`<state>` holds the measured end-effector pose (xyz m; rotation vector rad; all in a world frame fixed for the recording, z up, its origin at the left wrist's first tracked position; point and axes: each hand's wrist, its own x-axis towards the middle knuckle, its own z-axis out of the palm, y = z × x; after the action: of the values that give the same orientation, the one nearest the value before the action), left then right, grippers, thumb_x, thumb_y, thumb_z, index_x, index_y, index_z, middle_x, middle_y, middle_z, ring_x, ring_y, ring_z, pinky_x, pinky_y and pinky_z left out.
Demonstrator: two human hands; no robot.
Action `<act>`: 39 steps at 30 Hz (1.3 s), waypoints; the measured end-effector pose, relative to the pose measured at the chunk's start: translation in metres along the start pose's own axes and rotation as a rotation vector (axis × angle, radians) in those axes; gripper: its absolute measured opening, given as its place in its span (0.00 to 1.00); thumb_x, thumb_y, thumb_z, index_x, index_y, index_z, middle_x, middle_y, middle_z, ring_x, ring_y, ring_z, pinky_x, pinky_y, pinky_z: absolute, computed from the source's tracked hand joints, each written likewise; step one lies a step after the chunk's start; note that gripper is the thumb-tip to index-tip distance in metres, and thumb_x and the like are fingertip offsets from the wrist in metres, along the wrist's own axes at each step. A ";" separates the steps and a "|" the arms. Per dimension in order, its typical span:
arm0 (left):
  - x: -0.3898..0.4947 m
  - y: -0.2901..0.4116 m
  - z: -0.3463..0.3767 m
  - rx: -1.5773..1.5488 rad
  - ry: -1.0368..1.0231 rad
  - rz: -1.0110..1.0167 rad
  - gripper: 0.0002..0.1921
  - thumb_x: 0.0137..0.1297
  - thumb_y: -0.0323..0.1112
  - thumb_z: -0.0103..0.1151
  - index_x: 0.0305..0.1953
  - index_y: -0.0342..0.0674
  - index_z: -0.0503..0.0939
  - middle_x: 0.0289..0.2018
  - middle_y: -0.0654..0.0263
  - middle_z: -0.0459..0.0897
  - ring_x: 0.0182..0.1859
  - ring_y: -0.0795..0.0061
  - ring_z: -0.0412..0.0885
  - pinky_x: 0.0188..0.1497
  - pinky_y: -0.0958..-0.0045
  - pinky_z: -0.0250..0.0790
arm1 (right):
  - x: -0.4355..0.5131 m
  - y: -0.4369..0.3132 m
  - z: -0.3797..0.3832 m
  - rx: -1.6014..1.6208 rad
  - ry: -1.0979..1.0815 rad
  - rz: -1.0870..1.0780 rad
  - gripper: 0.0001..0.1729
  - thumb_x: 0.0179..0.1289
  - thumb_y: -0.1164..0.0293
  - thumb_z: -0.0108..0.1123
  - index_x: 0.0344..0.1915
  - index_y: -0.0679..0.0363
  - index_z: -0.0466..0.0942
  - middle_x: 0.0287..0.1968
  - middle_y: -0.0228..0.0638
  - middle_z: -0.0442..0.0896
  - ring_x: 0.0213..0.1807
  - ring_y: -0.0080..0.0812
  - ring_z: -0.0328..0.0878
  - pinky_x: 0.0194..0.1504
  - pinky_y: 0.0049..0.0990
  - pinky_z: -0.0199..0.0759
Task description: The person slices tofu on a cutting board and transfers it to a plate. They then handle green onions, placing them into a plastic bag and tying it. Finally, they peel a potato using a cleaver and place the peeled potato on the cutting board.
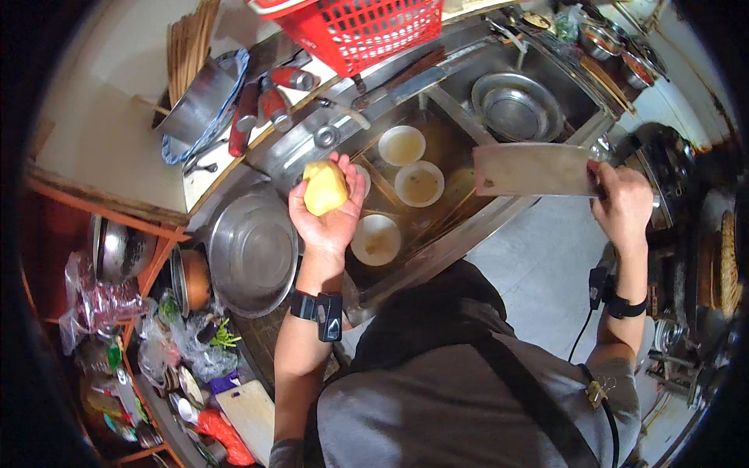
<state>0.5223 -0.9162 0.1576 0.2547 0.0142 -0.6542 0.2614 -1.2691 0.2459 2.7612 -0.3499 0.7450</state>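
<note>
A peeled yellow potato (pixel 325 187) rests in the upturned palm of my left hand (pixel 330 219), its fingers curled along the side. My right hand (pixel 623 196) grips the handle of a cleaver (pixel 532 169), whose broad blade points left, held over the front rim of the sink. Below, in the sink basin (pixel 433 234) with murky water, sit several white bowls (pixel 419 183). One of them is partly hidden behind my left hand. A metal basin (pixel 518 108) lies in the other sink compartment at the upper right.
Left of the sink stands a large metal basin (pixel 254 251). A red plastic basket (pixel 374 35) sits on the ledge above, beside red-lidded bottles (pixel 275 105) and a pot holding chopsticks (pixel 196 88). At lower left are a cutting board (pixel 248 415) and plastic bags (pixel 205 345).
</note>
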 end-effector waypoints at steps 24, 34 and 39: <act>-0.382 0.089 -0.022 0.256 0.245 0.967 0.35 0.65 0.33 0.69 0.71 0.44 0.64 0.58 0.55 0.79 0.63 0.49 0.77 0.54 0.50 0.80 | 0.049 -0.405 0.057 0.911 -0.262 -1.097 0.15 0.45 0.68 0.69 0.37 0.51 0.84 0.26 0.39 0.82 0.30 0.47 0.80 0.31 0.44 0.70; -0.556 0.128 -0.083 0.691 0.810 1.130 0.28 0.61 0.28 0.72 0.63 0.36 0.76 0.55 0.62 0.84 0.56 0.71 0.81 0.62 0.67 0.72 | -0.020 -0.591 -0.008 0.989 -0.269 -1.351 0.15 0.48 0.70 0.72 0.40 0.47 0.87 0.26 0.36 0.84 0.29 0.46 0.81 0.30 0.43 0.71; -0.638 0.129 -0.148 1.123 1.438 0.865 0.25 0.65 0.33 0.71 0.62 0.37 0.77 0.51 0.64 0.85 0.51 0.75 0.82 0.55 0.70 0.76 | -0.048 -0.657 -0.063 0.875 -0.346 -1.468 0.12 0.51 0.68 0.73 0.39 0.50 0.87 0.26 0.40 0.83 0.28 0.47 0.82 0.29 0.42 0.71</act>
<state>0.1030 -0.3999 0.1029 1.6654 0.8838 0.5718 0.3865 -0.6256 0.1523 2.6775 2.1127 -0.0579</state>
